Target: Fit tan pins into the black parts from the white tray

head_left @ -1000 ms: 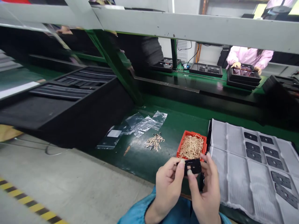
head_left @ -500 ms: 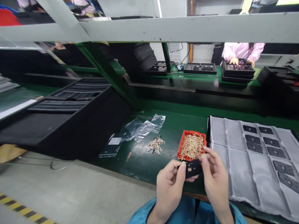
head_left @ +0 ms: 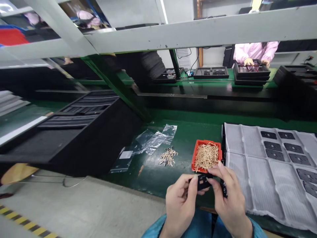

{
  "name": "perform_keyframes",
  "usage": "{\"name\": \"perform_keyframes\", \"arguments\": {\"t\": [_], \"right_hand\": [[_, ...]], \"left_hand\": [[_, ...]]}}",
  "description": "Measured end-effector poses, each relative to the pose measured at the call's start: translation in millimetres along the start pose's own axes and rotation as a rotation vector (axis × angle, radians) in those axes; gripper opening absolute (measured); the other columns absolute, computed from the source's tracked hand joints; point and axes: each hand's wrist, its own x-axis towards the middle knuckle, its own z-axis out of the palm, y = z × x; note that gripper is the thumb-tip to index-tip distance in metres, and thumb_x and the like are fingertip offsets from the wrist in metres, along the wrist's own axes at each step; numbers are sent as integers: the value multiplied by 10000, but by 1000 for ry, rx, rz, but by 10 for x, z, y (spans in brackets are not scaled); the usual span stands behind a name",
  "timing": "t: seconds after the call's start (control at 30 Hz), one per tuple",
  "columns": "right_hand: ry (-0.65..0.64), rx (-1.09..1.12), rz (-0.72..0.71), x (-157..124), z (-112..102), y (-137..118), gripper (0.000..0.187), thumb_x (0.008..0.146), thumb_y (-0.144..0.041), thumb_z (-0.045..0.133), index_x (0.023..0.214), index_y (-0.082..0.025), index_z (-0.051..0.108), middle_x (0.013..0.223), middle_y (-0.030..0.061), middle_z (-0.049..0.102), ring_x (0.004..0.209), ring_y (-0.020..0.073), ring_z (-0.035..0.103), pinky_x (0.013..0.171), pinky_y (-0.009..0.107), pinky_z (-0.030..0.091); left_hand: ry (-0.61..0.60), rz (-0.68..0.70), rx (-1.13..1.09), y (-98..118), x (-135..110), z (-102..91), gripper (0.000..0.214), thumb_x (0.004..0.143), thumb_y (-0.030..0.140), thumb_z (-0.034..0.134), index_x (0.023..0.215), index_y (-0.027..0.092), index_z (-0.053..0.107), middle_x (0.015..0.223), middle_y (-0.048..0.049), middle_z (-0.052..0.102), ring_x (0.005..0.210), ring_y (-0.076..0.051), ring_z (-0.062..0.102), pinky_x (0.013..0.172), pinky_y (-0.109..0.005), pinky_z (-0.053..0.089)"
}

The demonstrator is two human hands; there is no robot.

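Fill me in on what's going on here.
A person's left hand grips a flat black part, while the right hand has thumb and fingers at its right end. Just beyond sits a red bin of tan strips, with a small loose pile on the green bench to its left. On the right, more black parts lie on a grey compartmented tray.

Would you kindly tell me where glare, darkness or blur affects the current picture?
Head view: bright glints on the plastic bags; head view: darkness hides most detail on the near side of the black box; head view: the black plate in the left hand looks slightly soft, its small markings unreadable.
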Motion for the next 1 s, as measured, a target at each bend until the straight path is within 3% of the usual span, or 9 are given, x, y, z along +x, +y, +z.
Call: {"name": "perform_keyframes", "arguments": {"t": [0.13, 0.23, 0.4, 0.57, 0.73, 0.87, 1.0], "right_hand": [[16, -54, -56, -22, -2, 36, 688, 973, -7, 594, 1594, -246, 420, 1086, 67, 764, 1082, 181, 691, 925, 360, 636], [-49, -60, -96, -60, -13, 65, 744, 967, 15, 569, 1612, -304, 383, 1172, 69, 768, 1146, 203, 689, 919, 394, 646], [-122, -20, -41, -58, -28, 49, 723, 982, -10, 552, 1615, -316, 380, 1150, 64, 762, 1130, 213, 683, 927, 406, 634], [-143, 140, 107, 23, -27, -35, 580, 988, -12, 504, 1506, -272, 525, 974, 38, 680, 920, 154, 670, 836, 295, 623], [-90, 284, 183, -16, -19, -71, 497, 983, 16, 468, 1361, -276, 603, 873, -10, 622, 801, 103, 642, 739, 211, 598], [4, 359, 169, -98, -16, -58, 566, 953, 40, 515, 1406, -295, 566, 885, -5, 675, 901, 131, 688, 823, 273, 640], [58, 383, 112, -144, -19, -25, 661, 957, -15, 583, 1532, -315, 454, 901, 0, 727, 986, 171, 709, 923, 386, 650]], "left_hand": [[-43, -24, 32, 42, 16, -32, 378, 964, 519, 687, 884, 154, 749, 670, -50, 794, 546, -208, 778, 546, -241, 659], [-55, -48, 23, 85, 27, -33, 383, 965, 522, 688, 879, 152, 742, 627, -38, 778, 519, -203, 769, 516, -228, 645], [-67, 25, 70, 67, 32, -63, 327, 1006, 452, 650, 915, 155, 750, 640, -28, 780, 487, -175, 745, 496, -209, 625], [-140, 377, 290, -39, 74, -162, 180, 1022, 188, 594, 1020, 204, 773, 770, -3, 818, 581, -131, 772, 610, -165, 632], [-162, 755, 364, -118, 143, -221, 329, 932, -40, 554, 1060, 188, 754, 970, -49, 842, 872, -162, 817, 809, -208, 651], [-195, 926, 370, -122, 163, -250, 351, 938, -59, 537, 1147, 139, 739, 1005, -128, 831, 931, -217, 816, 783, -280, 679], [-164, 1040, 442, -41, 157, -274, 302, 942, -23, 585, 1150, 133, 738, 984, -134, 833, 955, -236, 818, 788, -307, 690]]}}
